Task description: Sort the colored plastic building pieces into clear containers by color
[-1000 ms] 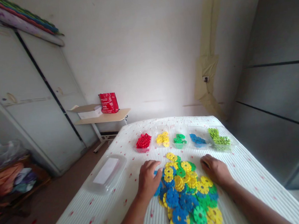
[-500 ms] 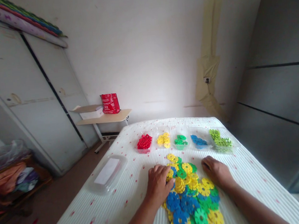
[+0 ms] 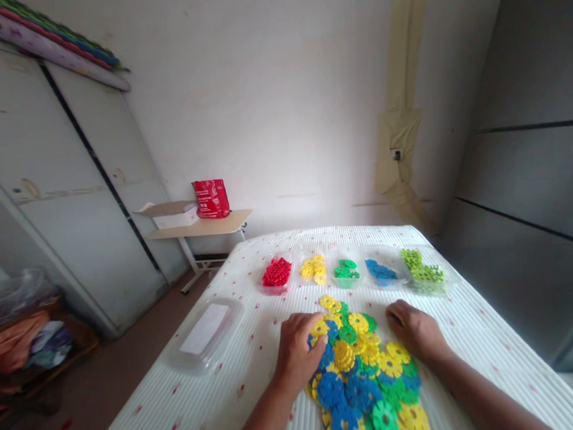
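A loose pile of snowflake discs [image 3: 362,390] in yellow, blue and green spreads over the near part of the table. At the pile's left edge is my left hand [image 3: 298,349], its thumb apart from the curved fingers. A yellow snowflake disc [image 3: 319,326] shows beside those fingers, at the rim of the pile. To the right of the pile my right hand [image 3: 417,329] rests on the table with its fingers curled in. Whatever may be inside those curled fingers is hidden.
Beyond the pile stand clear tubs of red pieces [image 3: 276,273], yellow discs [image 3: 313,269], green discs [image 3: 346,269], blue discs [image 3: 381,270] and light green pieces [image 3: 422,268]. A clear plastic lid [image 3: 189,363] with a white label lies at left on the quilted tablecloth [image 3: 243,406].
My left hand has shifted slightly left and back, and discs at the pile's left edge have moved a little with it. My right hand stays in place.
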A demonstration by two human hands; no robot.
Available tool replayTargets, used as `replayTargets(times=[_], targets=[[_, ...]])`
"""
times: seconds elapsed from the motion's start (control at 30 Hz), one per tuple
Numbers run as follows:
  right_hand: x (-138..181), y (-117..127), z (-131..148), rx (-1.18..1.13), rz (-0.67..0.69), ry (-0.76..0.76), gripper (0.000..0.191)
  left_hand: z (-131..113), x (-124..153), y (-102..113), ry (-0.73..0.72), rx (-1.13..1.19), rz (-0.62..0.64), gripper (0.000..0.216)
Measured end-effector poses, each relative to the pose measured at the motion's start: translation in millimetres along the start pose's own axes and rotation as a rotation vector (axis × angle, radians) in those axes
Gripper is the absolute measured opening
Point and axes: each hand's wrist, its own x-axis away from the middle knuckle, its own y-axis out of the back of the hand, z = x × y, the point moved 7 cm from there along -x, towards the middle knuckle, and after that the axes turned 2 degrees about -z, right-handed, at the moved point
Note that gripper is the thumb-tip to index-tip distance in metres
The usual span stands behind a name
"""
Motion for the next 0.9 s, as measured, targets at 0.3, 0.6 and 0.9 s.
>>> replayTargets(times=[0.3,0.6,0.9], targets=[[0,1,0,-0.016,-0.015,0.007,0.024,6,0,5,-0.029,0.016,0.071,0.039],[0,3,3,0.017,0.005,0.013,0.025,6,2,-6,-0.022,0.013,0.152,0.048],[0,-1,0,0.002,-0.008,0.006,0.023,12,4,-11,0.028,0.061,0.172,0.053]])
